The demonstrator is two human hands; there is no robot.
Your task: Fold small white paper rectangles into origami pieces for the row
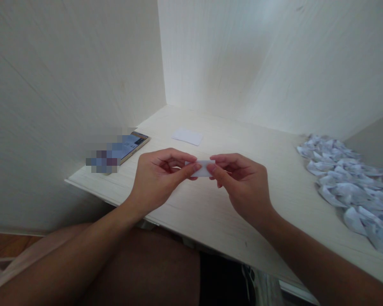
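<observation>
A small white piece of paper (203, 169), which looks folded, is held level above the desk between both hands. My left hand (162, 176) pinches its left end with the thumb on top and fingers beneath. At the opposite end, my right hand (242, 180) grips it the same way, its thumb pressing on the face. Fingertips cover both ends of the paper. Just beyond the hands, a flat white paper sheet (188, 137) lies on the desk.
The pale desk (210, 216) meets walls at the left, back and right. A phone (130, 146), partly blurred out, lies near the left edge. Many folded paper pieces (347, 170) are lined up along the right side. My legs are under the front edge.
</observation>
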